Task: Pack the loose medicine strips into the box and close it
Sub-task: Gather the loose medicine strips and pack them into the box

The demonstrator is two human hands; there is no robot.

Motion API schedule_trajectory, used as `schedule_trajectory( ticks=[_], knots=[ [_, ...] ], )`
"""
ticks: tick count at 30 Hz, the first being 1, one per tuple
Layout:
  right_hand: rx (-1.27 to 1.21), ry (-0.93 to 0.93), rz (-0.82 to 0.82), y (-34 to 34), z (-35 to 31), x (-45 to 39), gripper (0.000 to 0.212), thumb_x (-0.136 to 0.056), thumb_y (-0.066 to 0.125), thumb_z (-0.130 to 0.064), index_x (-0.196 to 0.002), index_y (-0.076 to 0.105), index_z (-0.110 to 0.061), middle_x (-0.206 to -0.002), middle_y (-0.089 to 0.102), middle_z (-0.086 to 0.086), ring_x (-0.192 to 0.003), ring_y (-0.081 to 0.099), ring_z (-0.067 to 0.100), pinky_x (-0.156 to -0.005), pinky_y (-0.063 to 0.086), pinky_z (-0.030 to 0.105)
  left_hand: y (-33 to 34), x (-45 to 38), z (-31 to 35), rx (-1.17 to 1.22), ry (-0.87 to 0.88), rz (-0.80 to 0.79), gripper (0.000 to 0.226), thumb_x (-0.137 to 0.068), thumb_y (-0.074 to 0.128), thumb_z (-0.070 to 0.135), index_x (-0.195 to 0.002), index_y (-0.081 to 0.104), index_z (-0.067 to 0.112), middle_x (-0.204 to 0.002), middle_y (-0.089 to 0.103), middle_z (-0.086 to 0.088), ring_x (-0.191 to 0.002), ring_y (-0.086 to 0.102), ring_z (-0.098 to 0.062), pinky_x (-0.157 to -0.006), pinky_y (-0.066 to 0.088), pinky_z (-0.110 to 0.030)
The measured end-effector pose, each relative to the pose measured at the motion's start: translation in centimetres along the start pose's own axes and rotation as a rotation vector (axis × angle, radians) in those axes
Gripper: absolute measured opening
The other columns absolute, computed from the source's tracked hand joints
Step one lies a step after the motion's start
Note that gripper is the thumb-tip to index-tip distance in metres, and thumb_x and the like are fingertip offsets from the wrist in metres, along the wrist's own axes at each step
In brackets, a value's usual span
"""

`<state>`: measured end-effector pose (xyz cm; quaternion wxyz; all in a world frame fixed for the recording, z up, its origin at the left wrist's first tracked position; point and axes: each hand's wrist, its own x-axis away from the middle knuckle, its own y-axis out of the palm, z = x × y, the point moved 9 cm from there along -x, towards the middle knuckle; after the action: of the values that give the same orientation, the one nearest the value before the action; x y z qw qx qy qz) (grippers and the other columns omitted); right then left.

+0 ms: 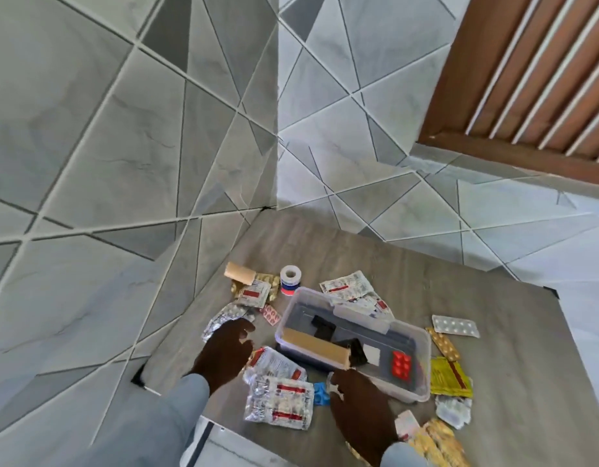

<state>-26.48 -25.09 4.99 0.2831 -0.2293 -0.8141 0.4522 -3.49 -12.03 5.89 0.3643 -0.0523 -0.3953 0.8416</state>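
Grey geometric wall tiles [123,146] fill the upper left of the frame, and the grey wood-grain table [493,298] takes the lower centre and right. At lower left centre the left hand [224,353], in a grey sleeve [150,423], lies palm down with fingers loosely spread over a crumpled silver foil strip [220,320]; whether it grips the strip I cannot tell. Above it sit a beige bandage roll [240,273] and a white tape roll [290,277]. Just below that hand lies a pile of silver medicine strips with red labels [278,397], a small blue piece [321,394] at its right edge. In the centre stands the clear plastic rectangular box [421,375] (lid off), holding a tan rectangular pack [313,345], dark pieces and a red blister strip [401,364]. White strips with red print [347,284] overhang its upper rim. The right hand [358,406] at lower centre rests against the box's near rim, fingers curled; they seem to pinch nothing. Further right lie a white pill blister [455,325], an orange strip [444,343], a yellow sachet [450,379] and more loose strips. A brown slatted panel [534,79] occupies the upper right.
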Motion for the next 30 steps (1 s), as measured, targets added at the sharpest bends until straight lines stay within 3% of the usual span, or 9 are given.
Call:
schedule_trajectory(
  ticks=[6, 12, 15, 19, 21, 24, 26, 30],
  knots=[
    [0.013, -0.094, 0.054, -1.4, -4.1, -3.8, 0.026, -0.092, 0.046, -0.034, -0.115, 0.056, -0.026, -0.119, 0.062, -0.001, -0.109, 0.058, 0.02, -0.088, 0.047, 0.033, 0.2, -3.8, -0.2, -0.015, -0.032, -0.01, 0.036, -0.084, 0.057, 0.02, -0.118, 0.058, 0.032, -0.129, 0.06, 0.005, -0.115, 0.057, -0.017, -0.104, 0.044, -0.034],
    [-0.086, -0.116, 0.115, -2.3, -7.3, -10.0, 0.035, -0.092, 0.05, -0.036, -0.127, 0.053, -0.028, -0.129, 0.059, -0.004, -0.119, 0.054, 0.017, -0.103, 0.045, 0.033, -1.4, -5.6, -0.5, -0.06, -0.04, 0.0, 0.034, -0.086, 0.057, 0.018, -0.119, 0.057, 0.027, -0.126, 0.059, 0.0, -0.113, 0.056, -0.022, -0.102, 0.046, -0.038],
    [-0.096, -0.13, 0.113, -3.0, -8.8, -13.0, 0.035, -0.093, 0.052, -0.032, -0.127, 0.052, -0.025, -0.13, 0.058, -0.002, -0.12, 0.053, 0.019, -0.105, 0.043, 0.034, -3.4, -7.7, 0.1, -0.22, 0.091, 0.082, 0.035, -0.082, 0.056, 0.011, -0.115, 0.061, 0.021, -0.12, 0.061, -0.003, -0.112, 0.055, -0.025, -0.101, 0.044, -0.038],
    [-0.134, -0.117, 0.13, -3.6, -10.1, -17.7, 0.039, -0.088, 0.058, -0.024, -0.126, 0.054, -0.022, -0.129, 0.057, 0.004, -0.121, 0.051, 0.024, -0.105, 0.039, 0.034, -4.3, -11.5, 3.5, -0.535, 0.392, 0.101, 0.037, -0.074, 0.061, 0.007, -0.109, 0.063, 0.018, -0.108, 0.065, -0.007, -0.099, 0.06, -0.031, -0.087, 0.049, -0.041],
    [-0.146, -0.071, 0.14, -4.0, -10.4, -20.0, 0.041, -0.085, 0.06, -0.019, -0.125, 0.054, -0.019, -0.129, 0.056, 0.006, -0.122, 0.05, 0.027, -0.105, 0.04, 0.037, -4.5, -14.0, 3.9, -0.573, 0.376, 0.038, 0.045, -0.078, 0.06, 0.01, -0.122, 0.056, 0.018, -0.125, 0.057, -0.007, -0.115, 0.052, -0.031, -0.096, 0.041, -0.043],
    [-0.029, 0.011, 0.121, -3.8, -10.6, -22.8, 0.057, -0.083, 0.064, -0.024, -0.136, 0.043, -0.022, -0.135, 0.049, 0.007, -0.124, 0.045, 0.03, -0.102, 0.042, 0.042, -3.4, -17.0, 2.3, -0.724, 0.246, -0.126, 0.059, -0.087, 0.055, 0.019, -0.141, 0.033, 0.018, -0.152, 0.031, -0.008, -0.138, 0.028, -0.029, -0.111, 0.026, -0.044],
    [0.042, 0.066, 0.074, -2.8, -10.4, -24.5, 0.066, -0.083, 0.065, -0.029, -0.141, 0.033, -0.027, -0.139, 0.045, 0.008, -0.126, 0.043, 0.032, -0.103, 0.042, 0.045, -2.2, -18.3, 1.3, -0.809, 0.227, -0.201, 0.06, -0.089, 0.052, 0.023, -0.143, 0.027, 0.019, -0.153, 0.027, -0.009, -0.141, 0.023, -0.03, -0.113, 0.023, -0.048],
    [0.056, 0.139, -0.052, -0.1, -9.9, -26.6, 0.063, -0.085, 0.061, -0.026, -0.141, 0.032, -0.029, -0.135, 0.048, 0.009, -0.124, 0.048, 0.033, -0.102, 0.042, 0.048, -0.7, -19.6, 0.1, -0.873, 0.221, -0.272, 0.048, -0.087, 0.052, 0.026, -0.132, 0.038, 0.02, -0.138, 0.046, -0.008, -0.13, 0.035, -0.031, -0.107, 0.026, -0.049]
  ],
)
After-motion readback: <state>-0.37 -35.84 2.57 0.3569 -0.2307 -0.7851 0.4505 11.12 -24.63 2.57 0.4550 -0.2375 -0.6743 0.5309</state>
